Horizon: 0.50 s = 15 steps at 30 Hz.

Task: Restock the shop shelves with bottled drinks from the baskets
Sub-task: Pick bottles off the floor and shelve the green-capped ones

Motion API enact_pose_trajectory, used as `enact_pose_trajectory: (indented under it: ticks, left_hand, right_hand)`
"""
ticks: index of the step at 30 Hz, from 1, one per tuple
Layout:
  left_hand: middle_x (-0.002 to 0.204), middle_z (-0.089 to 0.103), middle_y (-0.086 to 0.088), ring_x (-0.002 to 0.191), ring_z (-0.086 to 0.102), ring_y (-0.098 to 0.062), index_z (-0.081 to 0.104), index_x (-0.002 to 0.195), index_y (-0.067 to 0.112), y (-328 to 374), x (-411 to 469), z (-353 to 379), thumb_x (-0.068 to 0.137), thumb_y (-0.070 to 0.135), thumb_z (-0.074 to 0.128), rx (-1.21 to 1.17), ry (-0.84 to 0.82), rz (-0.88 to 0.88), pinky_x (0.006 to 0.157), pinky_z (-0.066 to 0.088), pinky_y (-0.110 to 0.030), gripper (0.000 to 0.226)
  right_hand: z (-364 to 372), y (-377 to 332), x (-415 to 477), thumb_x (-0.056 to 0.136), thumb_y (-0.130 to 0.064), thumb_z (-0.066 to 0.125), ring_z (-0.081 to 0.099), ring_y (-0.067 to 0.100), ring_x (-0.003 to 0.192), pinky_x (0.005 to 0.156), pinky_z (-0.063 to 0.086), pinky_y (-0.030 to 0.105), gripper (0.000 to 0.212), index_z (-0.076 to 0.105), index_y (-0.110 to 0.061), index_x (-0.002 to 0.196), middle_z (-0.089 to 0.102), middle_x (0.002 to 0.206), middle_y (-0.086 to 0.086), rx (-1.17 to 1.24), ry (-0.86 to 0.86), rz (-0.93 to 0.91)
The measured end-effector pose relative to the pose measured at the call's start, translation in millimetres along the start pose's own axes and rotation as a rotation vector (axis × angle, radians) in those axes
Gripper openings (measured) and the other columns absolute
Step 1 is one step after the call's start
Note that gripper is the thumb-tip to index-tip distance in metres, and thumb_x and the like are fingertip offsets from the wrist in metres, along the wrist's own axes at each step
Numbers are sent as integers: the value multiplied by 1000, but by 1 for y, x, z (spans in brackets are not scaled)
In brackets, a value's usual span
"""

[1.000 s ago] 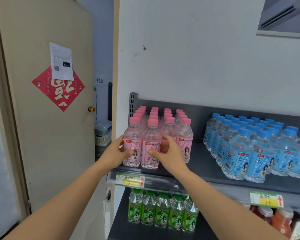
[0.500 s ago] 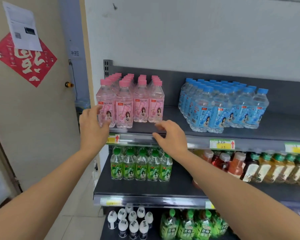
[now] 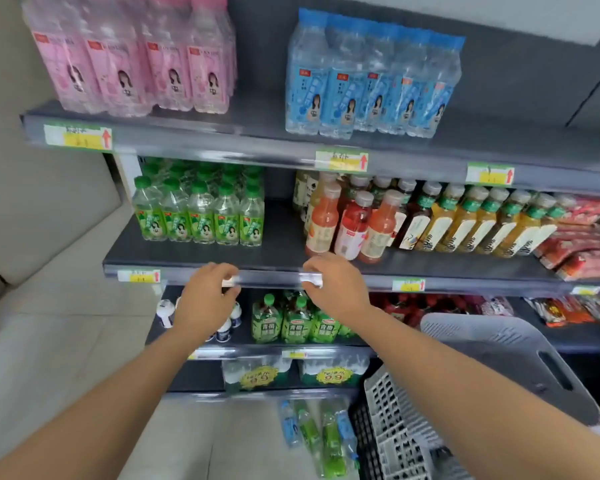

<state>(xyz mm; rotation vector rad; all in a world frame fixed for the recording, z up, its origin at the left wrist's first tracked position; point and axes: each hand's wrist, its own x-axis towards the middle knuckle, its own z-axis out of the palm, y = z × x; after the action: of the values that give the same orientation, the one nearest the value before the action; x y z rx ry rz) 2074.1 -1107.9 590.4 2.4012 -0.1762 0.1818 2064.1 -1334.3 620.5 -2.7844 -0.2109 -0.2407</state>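
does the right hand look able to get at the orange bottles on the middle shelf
Probably yes. The right hand holds nothing and is at the edge of the shelf, just below the orange bottles, which stand in front with nothing in between.

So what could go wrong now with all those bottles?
Two things, maybe. The right hand is close to the juice bottles standing near the front of the shelf; a bump might topple them. And loose bottles lie on the floor beside the basket, so a foot could roll on one.
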Motion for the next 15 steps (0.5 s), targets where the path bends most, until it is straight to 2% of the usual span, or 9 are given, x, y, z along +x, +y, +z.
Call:
enact_pose_trajectory:
  ticks: [6, 10, 15]
  left_hand:
    - [112, 62, -10, 105, 58, -28, 63, 120, 10, -12, -44, 93, 88, 15, 65, 80, -264, -6, 88, 48, -38, 32]
    - [119, 60, -8, 113, 55, -27, 63, 120, 12, -25, -57, 148, 90, 17, 62, 124, -401, 3, 88, 43, -32, 31]
    - [124, 58, -5, 117, 52, -25, 61, 121, 16, -46, -69, 217, 89, 16, 59, 174, -542, -9, 92, 46, -33, 31]
  right_hand:
    - [49, 73, -67, 91, -30, 59, 58, 23, 110, 85, 52, 36, 32, 62, -22, 122, 60, 119, 1, -50, -252, 254]
    - [82, 110, -100, 92, -31, 57, 59, 25, 107, 83, 53, 37, 30, 61, -22, 120, 59, 116, 3, -72, -357, 397]
    - [131, 147, -133, 92, -28, 56, 61, 26, 106, 81, 52, 35, 28, 63, -20, 118, 61, 116, 4, -85, -435, 536]
